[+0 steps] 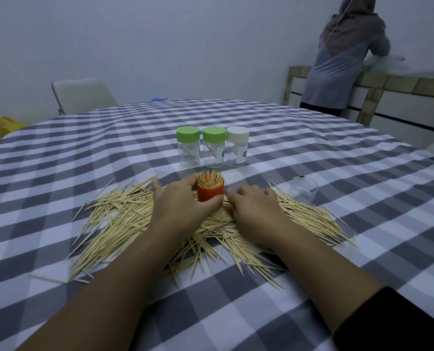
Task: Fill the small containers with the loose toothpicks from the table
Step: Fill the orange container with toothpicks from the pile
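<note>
A wide heap of loose toothpicks (124, 219) lies on the checked tablecloth (312, 153) in front of me. In the middle of the heap stands an orange cap (210, 192), upright and packed with toothpicks. My left hand (177, 201) grips that cap from the left, thumb on its near side. My right hand (256, 209) rests palm down on the toothpicks just right of the cap, fingers bent; I cannot see anything pinched in it. Behind stand three small clear containers in a row: two with green lids (188, 146) (213, 146) and one with a cream lid (237, 145), each nearly empty.
A clear lidless container (303, 190) lies at the right edge of the heap. A folding chair (82, 95) stands beyond the table at the left, a yellow bag (8, 125) beside it. A person (345, 57) stands at a counter at the back right.
</note>
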Motion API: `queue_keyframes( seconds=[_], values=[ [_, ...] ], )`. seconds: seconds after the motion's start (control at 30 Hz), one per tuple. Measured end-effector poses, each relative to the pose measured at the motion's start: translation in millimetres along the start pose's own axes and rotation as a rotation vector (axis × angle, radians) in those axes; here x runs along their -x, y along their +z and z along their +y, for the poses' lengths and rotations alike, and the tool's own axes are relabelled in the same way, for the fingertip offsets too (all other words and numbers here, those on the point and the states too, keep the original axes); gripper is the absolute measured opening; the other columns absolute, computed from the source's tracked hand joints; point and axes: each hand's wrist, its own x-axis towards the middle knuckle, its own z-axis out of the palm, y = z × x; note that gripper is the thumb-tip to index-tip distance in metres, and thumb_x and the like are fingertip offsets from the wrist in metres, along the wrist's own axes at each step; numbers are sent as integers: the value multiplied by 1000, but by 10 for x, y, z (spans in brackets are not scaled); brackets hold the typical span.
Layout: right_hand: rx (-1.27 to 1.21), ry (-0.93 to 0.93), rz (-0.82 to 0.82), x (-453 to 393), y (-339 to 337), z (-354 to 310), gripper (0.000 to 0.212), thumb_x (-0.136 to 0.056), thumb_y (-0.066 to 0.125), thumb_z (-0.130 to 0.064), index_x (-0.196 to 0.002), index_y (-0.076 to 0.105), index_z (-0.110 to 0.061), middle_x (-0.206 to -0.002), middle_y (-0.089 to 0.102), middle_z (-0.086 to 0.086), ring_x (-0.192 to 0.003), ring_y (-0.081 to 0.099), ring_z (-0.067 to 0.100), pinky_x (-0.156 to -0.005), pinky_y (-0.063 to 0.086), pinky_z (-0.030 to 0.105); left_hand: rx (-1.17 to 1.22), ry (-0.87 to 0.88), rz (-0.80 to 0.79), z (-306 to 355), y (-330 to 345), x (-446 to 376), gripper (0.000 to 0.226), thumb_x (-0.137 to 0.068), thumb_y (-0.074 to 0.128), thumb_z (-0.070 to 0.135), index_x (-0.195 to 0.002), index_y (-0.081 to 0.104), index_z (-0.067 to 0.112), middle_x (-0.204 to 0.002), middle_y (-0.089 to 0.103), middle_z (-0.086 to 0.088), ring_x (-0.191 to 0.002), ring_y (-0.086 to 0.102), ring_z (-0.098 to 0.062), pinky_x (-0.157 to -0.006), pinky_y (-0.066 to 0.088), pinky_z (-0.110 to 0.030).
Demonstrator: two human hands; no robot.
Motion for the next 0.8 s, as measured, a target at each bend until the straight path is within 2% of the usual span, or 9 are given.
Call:
queue_keyframes(
  seconds=[0.13, 0.3, 0.47, 0.57, 0.63, 0.73, 0.8],
  values=[
    [91, -11, 29, 20, -29, -32, 34, -96, 43, -30, -129, 51, -22, -124, 49, 3, -121, 37, 23, -104, 24, 44, -10, -3, -5, 3, -13, 3, 56, -83, 61, 53, -131, 52, 26, -119, 64, 6, -124, 47, -13, -118, -8, -44],
    [237, 5, 111, 95, -98, -9, 24, -96, 41, -23, -114, 56, -17, -114, 56, 3, -112, 47, 24, -99, 27, 44, -11, 1, -4, -9, -7, -1, 57, -83, 61, 53, -132, 51, 26, -119, 64, 6, -123, 48, -13, -117, -9, -44],
    [168, 88, 165, 111, -130, 77, 22, -92, 39, -12, -105, 55, -20, -103, 61, 1, -99, 50, 22, -89, 28, 41, -11, -13, 6, -19, -7, -6, 57, -83, 61, 54, -132, 51, 27, -119, 64, 6, -124, 47, -14, -115, -9, -44],
    [22, 165, 192, 90, -152, 121, 23, -94, 37, -10, -104, 53, -22, -96, 63, -1, -84, 45, 20, -89, 27, 39, -5, -9, 1, -25, -11, -6, 56, -83, 61, 54, -131, 52, 27, -118, 65, 6, -123, 48, -14, -116, -9, -44],
    [-146, 210, 203, 65, -144, 156, 22, -98, 35, -15, -105, 54, -24, -94, 64, -1, -85, 48, 20, -88, 27, 39, -1, -2, -12, -22, -9, -4, 56, -83, 61, 53, -131, 52, 27, -118, 64, 7, -123, 47, -12, -116, -10, -44],
    [-630, 242, 182, 51, -159, 165, 21, -101, 38, -25, -101, 59, -22, -95, 67, -3, -96, 57, 20, -91, 38, 38, 29, 21, -43, -4, 0, 11, 54, -83, 64, 49, -131, 51, 28, -118, 63, 10, -112, 37, -1, -115, -11, -43],
    [-959, 220, 172, 83, -204, 132, 19, -100, 43, -25, -94, 61, -22, -94, 69, -4, -97, 61, 16, -84, 45, 33, 51, 66, -68, 2, 9, 23, 52, -81, 65, 49, -128, 53, 30, -117, 63, 11, -112, 42, -1, -115, -12, -41]
  ],
)
